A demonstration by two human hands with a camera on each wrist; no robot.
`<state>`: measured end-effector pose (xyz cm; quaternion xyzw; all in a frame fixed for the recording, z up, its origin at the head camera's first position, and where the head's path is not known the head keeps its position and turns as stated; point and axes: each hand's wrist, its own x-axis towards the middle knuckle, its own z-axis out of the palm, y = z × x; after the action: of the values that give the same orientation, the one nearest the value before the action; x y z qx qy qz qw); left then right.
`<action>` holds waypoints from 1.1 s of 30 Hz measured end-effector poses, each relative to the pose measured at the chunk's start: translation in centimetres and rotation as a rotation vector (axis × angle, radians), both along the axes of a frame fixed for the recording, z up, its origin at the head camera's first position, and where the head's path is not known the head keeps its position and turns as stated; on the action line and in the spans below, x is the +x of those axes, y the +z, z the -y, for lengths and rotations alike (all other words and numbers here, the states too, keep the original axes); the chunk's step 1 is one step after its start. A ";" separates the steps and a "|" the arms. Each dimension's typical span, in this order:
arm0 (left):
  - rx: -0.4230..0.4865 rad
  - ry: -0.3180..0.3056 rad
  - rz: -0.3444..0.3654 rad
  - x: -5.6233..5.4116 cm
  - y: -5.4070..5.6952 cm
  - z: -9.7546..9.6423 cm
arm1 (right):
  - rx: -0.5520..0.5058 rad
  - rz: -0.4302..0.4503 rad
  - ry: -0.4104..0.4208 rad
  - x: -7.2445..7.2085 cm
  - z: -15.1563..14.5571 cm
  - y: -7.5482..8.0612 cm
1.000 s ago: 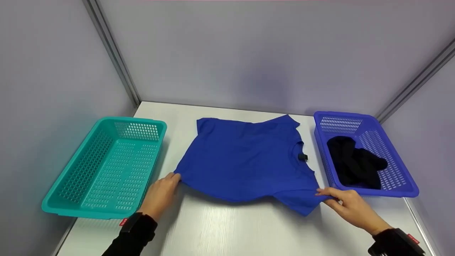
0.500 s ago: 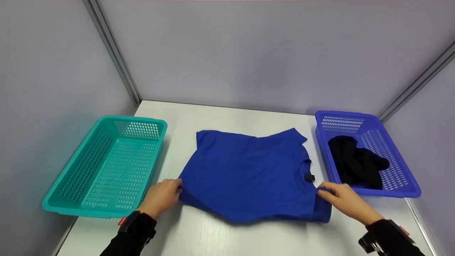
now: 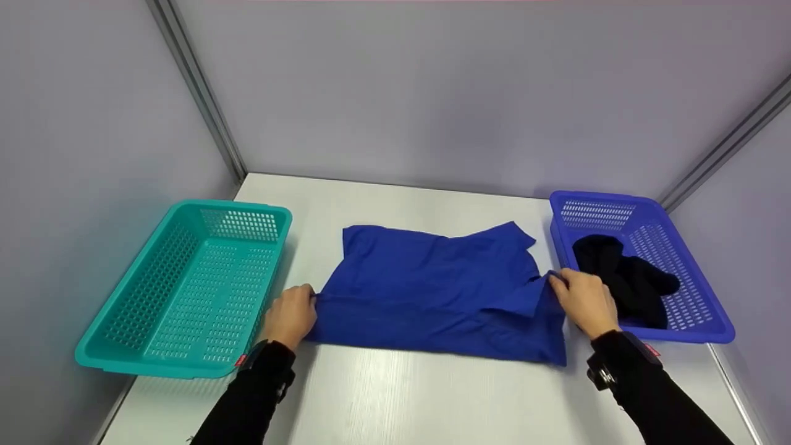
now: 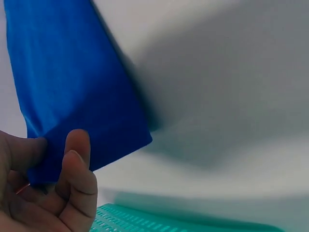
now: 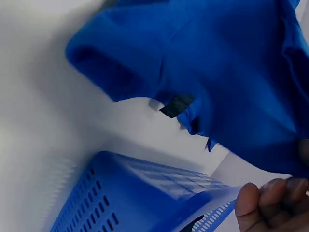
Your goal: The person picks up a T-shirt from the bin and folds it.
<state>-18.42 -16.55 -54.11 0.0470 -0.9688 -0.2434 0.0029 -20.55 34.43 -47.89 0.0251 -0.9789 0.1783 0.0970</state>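
A blue T-shirt [image 3: 426, 290] lies sideways on the white table, its near side lifted and turned back over the rest. My left hand [image 3: 291, 315] pinches the hem end between thumb and fingers; in the left wrist view the thumb and curled fingers [image 4: 79, 186] close on the cloth's edge. My right hand [image 3: 584, 300] grips the shoulder end at the folded edge, beside the blue basket. In the right wrist view a sleeve opening and a dark neck label [image 5: 176, 105] show on the shirt. The neckline is mostly covered by the turned cloth in the head view.
A teal basket [image 3: 185, 366] with nothing in it stands at the left. At the right is a blue-violet basket [image 3: 686, 335] holding a black garment [image 3: 624, 281]. Grey panels [image 3: 432, 93] wall the table [image 3: 395, 402] at the back and sides.
The shirt first slid toward me. Then both hands lifted its near side and carried it away from me over the shirt, covering the neck label.
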 end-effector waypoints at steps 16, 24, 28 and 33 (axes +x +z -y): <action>-0.067 -0.013 -0.195 -0.6 -2.1 -1.3 | -0.137 0.136 -0.051 0.2 1.2 -3.0; -0.113 -0.395 -0.209 0.9 -3.6 -2.7 | 0.032 0.196 0.249 1.4 3.0 -7.2; -0.096 -0.426 -0.149 1.4 -3.8 -2.8 | 0.108 0.190 0.335 1.4 3.8 -8.0; -0.107 -0.384 -0.188 1.4 -4.3 -2.6 | 0.107 0.217 0.347 1.7 4.3 -8.7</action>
<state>-17.05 -13.91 -58.36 -0.1613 -0.9670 -0.1910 0.0492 -18.85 30.08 -56.59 0.1791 -0.9726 0.1419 -0.0428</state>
